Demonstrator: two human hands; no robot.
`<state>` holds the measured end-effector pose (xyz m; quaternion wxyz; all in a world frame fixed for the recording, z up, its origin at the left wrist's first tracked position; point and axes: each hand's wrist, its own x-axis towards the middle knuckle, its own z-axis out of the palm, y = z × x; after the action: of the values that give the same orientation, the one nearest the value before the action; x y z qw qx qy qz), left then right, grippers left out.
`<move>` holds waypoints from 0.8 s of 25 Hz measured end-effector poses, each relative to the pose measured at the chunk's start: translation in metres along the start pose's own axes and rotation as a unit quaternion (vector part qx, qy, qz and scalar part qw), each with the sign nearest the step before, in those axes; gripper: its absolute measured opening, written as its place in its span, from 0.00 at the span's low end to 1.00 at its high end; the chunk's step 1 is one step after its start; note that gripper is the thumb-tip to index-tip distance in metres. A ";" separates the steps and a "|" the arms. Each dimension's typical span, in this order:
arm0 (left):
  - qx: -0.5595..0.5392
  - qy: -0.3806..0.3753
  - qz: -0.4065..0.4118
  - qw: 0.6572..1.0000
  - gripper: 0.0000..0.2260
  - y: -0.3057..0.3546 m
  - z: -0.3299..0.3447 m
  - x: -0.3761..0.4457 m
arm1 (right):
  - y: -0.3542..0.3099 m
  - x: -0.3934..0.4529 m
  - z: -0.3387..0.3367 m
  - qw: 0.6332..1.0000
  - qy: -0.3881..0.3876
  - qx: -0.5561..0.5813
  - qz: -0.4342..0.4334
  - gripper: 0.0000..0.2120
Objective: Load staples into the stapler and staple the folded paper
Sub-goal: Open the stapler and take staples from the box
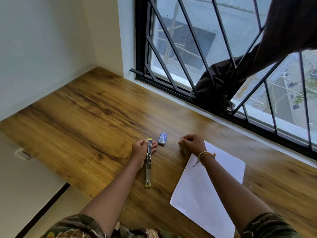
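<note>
The desk [89,109] is warm brown wood with dark grain streaks running along it. The stapler [148,162] is silvery metal with yellow at both ends. The staple box [162,138] is blue-violet with a paler patch on its top. The paper [209,182] is plain white. A wristband [204,156] of tan and yellowish thread circles one wrist. The sleeves [269,225] carry a camouflage pattern of olive, brown and dark green. The grille [188,40] is black, its bars set in slanted lines. The cloth [223,83] hanging on it is dark brown. The walls [42,40] are white.
</note>
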<state>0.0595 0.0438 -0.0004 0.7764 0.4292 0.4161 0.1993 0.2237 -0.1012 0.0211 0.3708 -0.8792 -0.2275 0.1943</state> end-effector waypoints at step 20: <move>0.377 0.136 0.010 0.916 0.09 0.027 -0.005 0.009 | -0.036 -0.031 0.056 0.997 -0.009 0.003 -0.075 0.06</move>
<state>0.0620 0.0666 0.0163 0.4909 0.6628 0.5579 0.0917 0.1602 -0.0646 0.0165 0.3846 -0.8568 -0.2959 0.1743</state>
